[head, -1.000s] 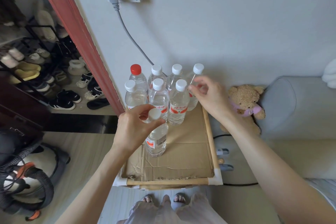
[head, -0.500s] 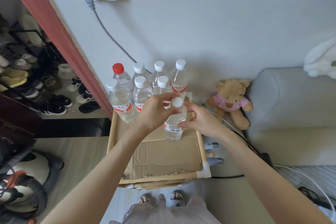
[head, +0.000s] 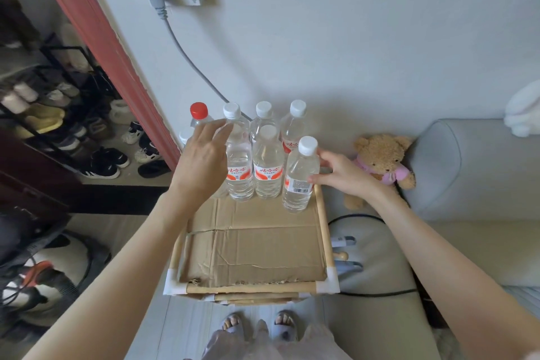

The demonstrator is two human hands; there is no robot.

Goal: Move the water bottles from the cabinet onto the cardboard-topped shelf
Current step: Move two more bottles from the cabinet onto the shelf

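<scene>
Nearest me, bare cardboard (head: 251,245) covers the shelf (head: 325,231) top. Beyond it, my right hand (head: 343,174) grips the front-right water bottle (head: 299,177), thumb against its label and fingers round its far side; it stands upright on the cardboard by the right rail. My left hand (head: 203,161) is spread, fingers relaxed, in front of the left bottles. Behind stand more white-capped bottles (head: 267,166) and a red-capped bottle (head: 199,112) against the wall.
</scene>
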